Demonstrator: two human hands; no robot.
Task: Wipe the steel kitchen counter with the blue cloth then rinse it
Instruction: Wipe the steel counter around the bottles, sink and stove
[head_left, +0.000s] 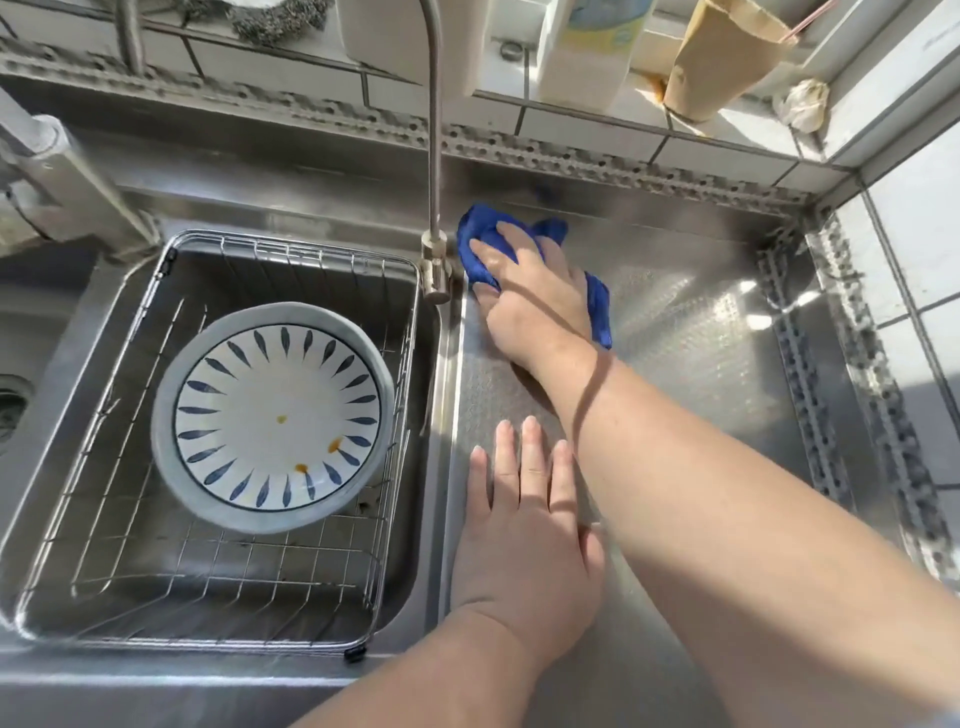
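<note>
Right hand: the right hand lies palm down on the blue cloth just right of centre in the frame, fingers spread and curled over the bunched fabric, pressing it to the steel; its forearm runs in from the lower right.
Right grip: partly closed over the cloth, thumb side toward the tap, fingertips on the cloth's upper folds.
Left hand: the left hand rests flat on the steel in the lower centre of the frame, fingers straight and close together, pointing up the frame.
Left grip: open, with nothing in it.
Blue cloth: crumpled under the right hand, showing above the fingers and along the right edge of the wrist, just beside the base of the tap.
Surface: the steel surface fills the right half of the frame, textured, with bright sun patches near its right edge.
Sink: the sink takes the left half of the frame and holds a wire basket.
Plate: a white plate with blue leaf marks and a few orange spots lies tilted in the basket.
Upper right of frame: a white bottle and a brown paper bag stand on the tiled ledge.
</note>
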